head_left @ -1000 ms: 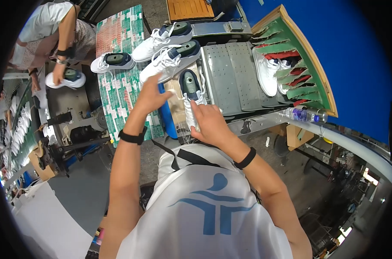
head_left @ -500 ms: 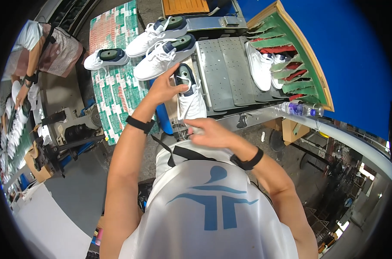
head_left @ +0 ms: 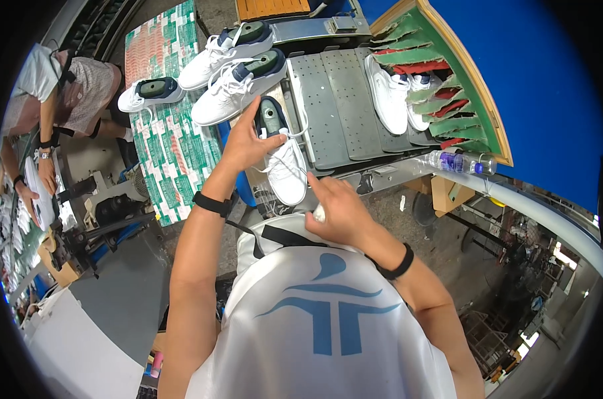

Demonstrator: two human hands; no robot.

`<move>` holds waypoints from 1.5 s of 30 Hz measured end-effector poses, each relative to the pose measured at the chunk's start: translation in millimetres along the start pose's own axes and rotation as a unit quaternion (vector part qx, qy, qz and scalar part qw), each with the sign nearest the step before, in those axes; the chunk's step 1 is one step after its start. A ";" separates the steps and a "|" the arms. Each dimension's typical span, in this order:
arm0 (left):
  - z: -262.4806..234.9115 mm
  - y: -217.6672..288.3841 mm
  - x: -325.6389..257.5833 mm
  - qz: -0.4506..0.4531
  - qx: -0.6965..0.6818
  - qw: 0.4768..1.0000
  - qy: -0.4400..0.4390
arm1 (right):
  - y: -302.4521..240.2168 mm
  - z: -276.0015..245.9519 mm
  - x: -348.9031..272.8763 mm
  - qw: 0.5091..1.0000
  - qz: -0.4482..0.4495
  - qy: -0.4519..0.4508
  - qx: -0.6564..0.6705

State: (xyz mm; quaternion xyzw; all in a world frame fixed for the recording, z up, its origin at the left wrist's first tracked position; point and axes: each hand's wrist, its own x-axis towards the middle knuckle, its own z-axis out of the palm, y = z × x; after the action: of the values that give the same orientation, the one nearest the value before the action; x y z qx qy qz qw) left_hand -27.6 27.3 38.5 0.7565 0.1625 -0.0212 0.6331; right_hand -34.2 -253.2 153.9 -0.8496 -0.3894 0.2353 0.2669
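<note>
Toe toward me, a white lace-up sneaker with a dark lining rests at the near end of the conveyor. My left hand grips it along its left side, thumb over the tongue and laces. Beside the toe on the right is my right hand, its index finger pointing to the shoe and the other fingers curled round a small white thing I cannot make out. Just beyond my left hand lie two more white sneakers, and another white sneaker sits farther left.
A taped green-and-white carton stands on the left. Perforated grey conveyor plates run right to a wooden frame with green strips, where two white sneakers stand. A plastic bottle lies on the rail. Far left, another person handles shoes.
My right hand has drawn back from the laces toward the right, uncovering the sneaker's toe. My left hand keeps its hold on the shoe. The person at far left has lifted a shoe.
</note>
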 end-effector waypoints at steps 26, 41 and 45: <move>7.7 -45.4 -76.2 -0.171 -0.290 0.926 0.172 | 35.9 55.1 3.4 0.974 0.156 0.098 0.132; -290.7 -69.3 -31.5 -0.033 0.425 0.894 0.138 | 26.1 68.6 -19.7 0.974 0.199 0.012 0.106; -198.1 -38.8 -13.5 0.132 0.348 0.879 0.297 | 53.0 61.2 -36.1 0.969 0.216 0.012 0.117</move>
State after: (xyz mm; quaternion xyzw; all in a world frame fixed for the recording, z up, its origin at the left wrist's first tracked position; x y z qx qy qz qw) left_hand -85.4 221.2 43.9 0.9131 0.2237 0.2336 0.2482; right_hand -64.2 -294.5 81.3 -0.8793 -0.1630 0.3208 0.3119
